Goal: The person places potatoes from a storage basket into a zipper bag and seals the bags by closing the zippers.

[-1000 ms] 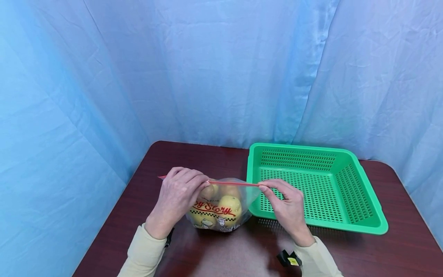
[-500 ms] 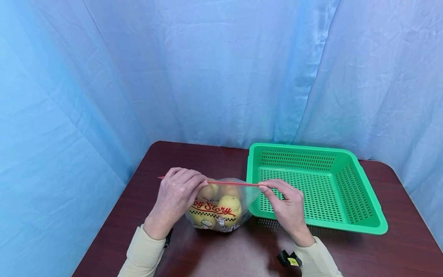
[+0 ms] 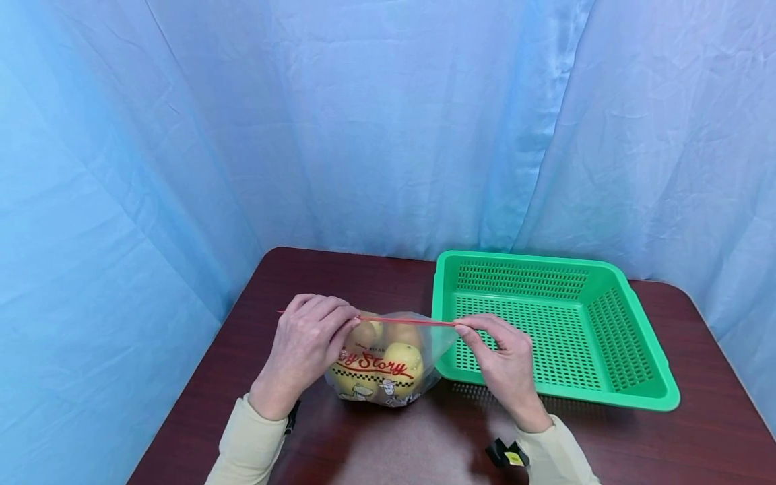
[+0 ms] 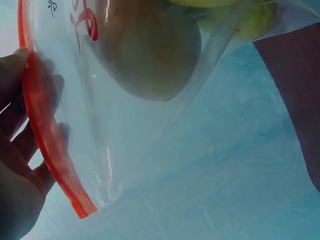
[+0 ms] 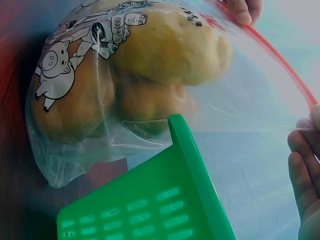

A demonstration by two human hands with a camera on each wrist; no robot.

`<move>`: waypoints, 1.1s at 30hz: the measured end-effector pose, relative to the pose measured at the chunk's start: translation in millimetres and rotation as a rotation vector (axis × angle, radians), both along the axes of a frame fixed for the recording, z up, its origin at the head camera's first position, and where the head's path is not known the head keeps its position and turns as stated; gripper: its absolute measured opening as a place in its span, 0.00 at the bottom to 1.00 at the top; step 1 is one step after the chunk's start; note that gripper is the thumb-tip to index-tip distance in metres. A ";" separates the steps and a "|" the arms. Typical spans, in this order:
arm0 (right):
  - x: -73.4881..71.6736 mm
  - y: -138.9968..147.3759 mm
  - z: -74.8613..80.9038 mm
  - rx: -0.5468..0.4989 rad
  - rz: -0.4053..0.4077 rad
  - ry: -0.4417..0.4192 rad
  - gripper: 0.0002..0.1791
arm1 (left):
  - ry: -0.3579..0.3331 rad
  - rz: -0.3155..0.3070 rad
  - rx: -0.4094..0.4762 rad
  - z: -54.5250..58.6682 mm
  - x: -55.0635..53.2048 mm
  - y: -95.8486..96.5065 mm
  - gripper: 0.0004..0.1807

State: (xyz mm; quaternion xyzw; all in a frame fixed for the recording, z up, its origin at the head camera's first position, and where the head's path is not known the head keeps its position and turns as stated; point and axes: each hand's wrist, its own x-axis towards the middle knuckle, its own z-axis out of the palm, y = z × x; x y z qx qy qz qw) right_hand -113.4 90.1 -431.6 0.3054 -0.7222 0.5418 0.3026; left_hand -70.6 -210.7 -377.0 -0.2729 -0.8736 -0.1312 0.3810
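A clear zip bag [image 3: 432,347] printed with red lettering and cartoon figures stands on the table, holding several round yellowish fruits [image 3: 403,360]. Its red zip strip [image 3: 406,321] is stretched taut between my hands. My left hand [image 3: 312,347] pinches the strip left of the middle, thumb on the near side and fingers behind, as the left wrist view shows through the plastic [image 4: 120,135]. A short end of the strip sticks out beyond that hand. At the strip's right end, my right hand [image 3: 503,357] pinches the corner between thumb and forefinger.
A green perforated basket [image 3: 651,337] sits on the right of the dark red-brown table [image 3: 388,444], its left rim right beside the bag. My right hand overlaps its near left corner. Blue curtains [image 3: 388,135] hang behind and on the left side.
My left hand has slid slightly left along the zip strip, so a little more red strip shows to its right. The right hand, bag and basket stay put.
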 end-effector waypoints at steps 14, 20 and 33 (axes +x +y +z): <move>0.7 1.6 -3.9 0.008 0.007 -0.041 0.18 | 0.011 0.009 -0.004 -2.1 0.2 -3.0 0.03; 1.0 0.1 -1.3 -0.006 -0.002 -0.015 0.19 | 0.006 0.007 -0.001 -2.6 0.7 -4.0 0.04; 15.8 -7.7 26.2 -0.027 0.010 0.000 0.16 | 0.011 0.023 0.008 -3.6 1.8 -7.4 0.04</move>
